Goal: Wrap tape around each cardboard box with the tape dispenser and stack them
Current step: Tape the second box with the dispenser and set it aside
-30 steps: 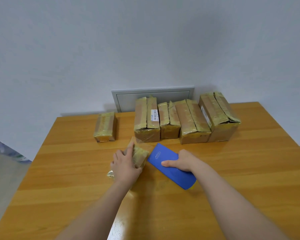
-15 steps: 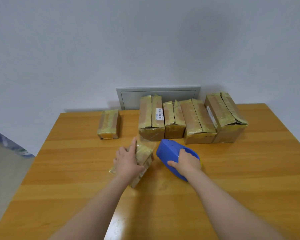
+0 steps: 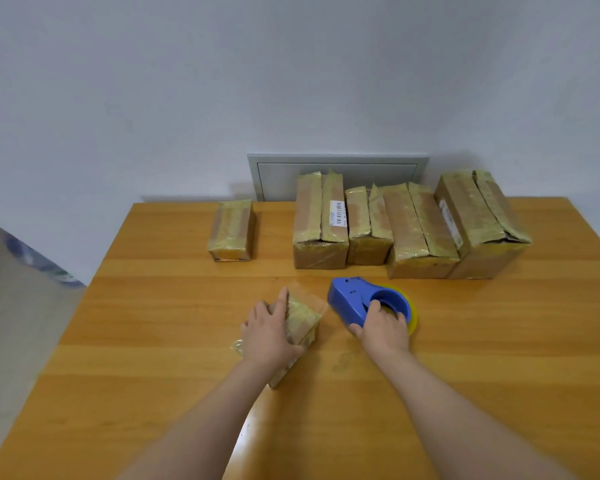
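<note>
My left hand (image 3: 269, 336) holds a small taped box (image 3: 303, 322) down on the table (image 3: 499, 341), index finger stretched along its top. Just to its right, my right hand (image 3: 383, 329) grips the blue dispenser (image 3: 349, 301), fingers hooked into its ring, beside the yellow roll (image 3: 413, 315). Four taped boxes (image 3: 420, 233) line the far edge, with a fifth box (image 3: 231, 232) apart on their left.

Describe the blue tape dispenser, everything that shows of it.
The tape dispenser is a smooth blue plastic shell, rounded, with small holes near its nose and a round opening at the back. A yellowish tape roll sits in it, its rim showing on the right. It rests on the wooden table, nose pointing away and left, close to the small box. The right hand grips it, fingers hooked into the opening.
</note>
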